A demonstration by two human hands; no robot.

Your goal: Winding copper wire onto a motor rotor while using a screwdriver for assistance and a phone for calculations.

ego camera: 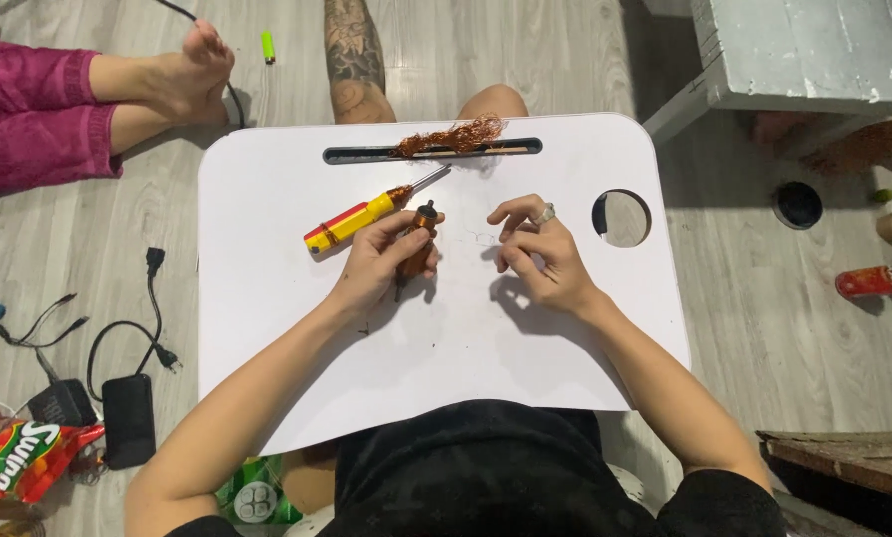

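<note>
Head view: left hand (381, 261) grips copper-wound coil (419, 244), right hand (537, 254) pinches fine wire; stripped copper wire (453, 136) piled in tray slot, coil partly wound

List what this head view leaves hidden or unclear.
- Small copper-wound motor part: lower half hidden by the left hand.
- Right hand: fingertips curled under; anything pinched is too small to tell.
- Red bottle: cut off by the right edge.

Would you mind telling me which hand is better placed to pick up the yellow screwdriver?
Probably the left hand: the screwdriver lies just beside its fingers, though it already holds a small copper-wound part. The right hand sits farther off, with nothing visibly held.
</note>
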